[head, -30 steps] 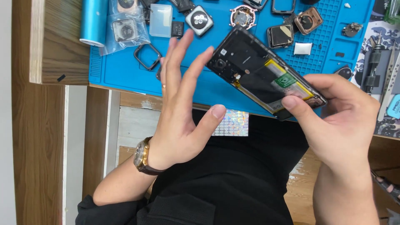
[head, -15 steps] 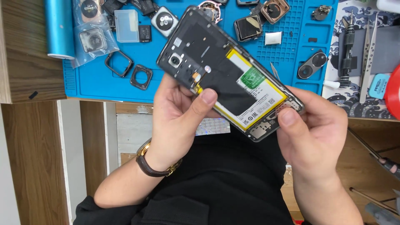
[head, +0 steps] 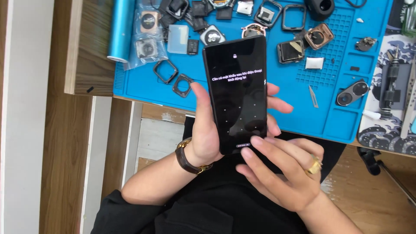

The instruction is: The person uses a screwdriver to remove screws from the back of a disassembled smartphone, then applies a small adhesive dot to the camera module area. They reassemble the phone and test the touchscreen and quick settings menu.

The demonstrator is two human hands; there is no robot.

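A black smartphone (head: 237, 93) stands screen-up in front of me, its display lit with small white text and a grid of dots. My left hand (head: 208, 130), with a brown-strapped watch on the wrist, grips it from behind, thumb on the left edge and fingers wrapped round the right edge. My right hand (head: 284, 173), wearing a gold ring, sits just below the phone with two fingertips touching its bottom edge. The phone's back is hidden.
A blue work mat (head: 333, 112) covers the wooden desk and carries several square watch cases, bezels and small parts. A blue cylinder (head: 121, 28) lies at the mat's left. A small blade (head: 313, 96) and a camera module (head: 353, 93) lie to the right. Tools rest on a patterned mat (head: 392, 91).
The phone has been flipped from its open back, with battery showing, to its lit screen facing up. It now stands upright in the left hand; the right hand dropped to its lower edge.
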